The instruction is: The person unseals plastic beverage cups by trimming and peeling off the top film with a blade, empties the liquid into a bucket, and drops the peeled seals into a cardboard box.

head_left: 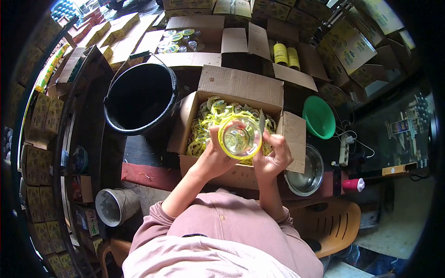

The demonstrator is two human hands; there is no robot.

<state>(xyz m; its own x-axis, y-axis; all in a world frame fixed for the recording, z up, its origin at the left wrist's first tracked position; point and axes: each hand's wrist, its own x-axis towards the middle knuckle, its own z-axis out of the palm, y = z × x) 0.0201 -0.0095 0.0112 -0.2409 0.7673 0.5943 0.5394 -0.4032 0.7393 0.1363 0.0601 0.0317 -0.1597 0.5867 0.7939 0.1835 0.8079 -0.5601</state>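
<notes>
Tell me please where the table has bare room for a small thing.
A dark patch of table looks free, bordered by the black bucket, open carton and red edge strip. Right of the carton it is crowded: green basin, metal bowl, power strip.

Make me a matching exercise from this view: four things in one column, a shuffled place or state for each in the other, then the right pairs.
Things:
1. Clear round container with a yellow edge
2. Open brown cardboard box
3. Large round black bucket
4. Round green plastic bowl

Places and states:
A. To the right of the box
B. Holding a heap of yellow strips
C. Raised between the left hand and the right hand
D. To the left of the box

Right pairs: 1-C, 2-B, 3-D, 4-A
</notes>
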